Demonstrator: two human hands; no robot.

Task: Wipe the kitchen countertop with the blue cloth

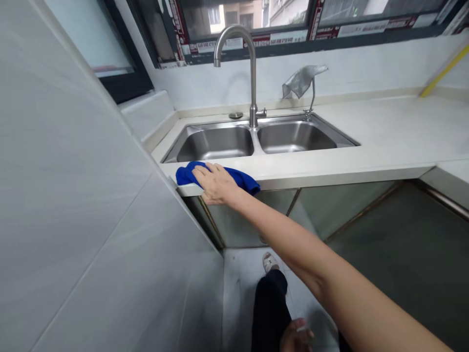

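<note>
My right hand (215,184) reaches out from the lower right and presses a blue cloth (246,180) onto the front edge of the white countertop (330,166), at its left end near the tiled wall. The fingers lie over the cloth and the thumb hooks under the counter edge. My left hand (296,337) hangs low at the bottom of the view beside my dark trouser leg (269,308). Its fingers are loosely apart and hold nothing.
A steel double sink (252,139) lies just behind the cloth, with a tall curved tap (252,73) between the bowls. A grey rag (302,80) hangs on a small second tap. A grey tiled wall (73,195) stands close on the left, and mirrored cabinet fronts (330,210) run below the counter.
</note>
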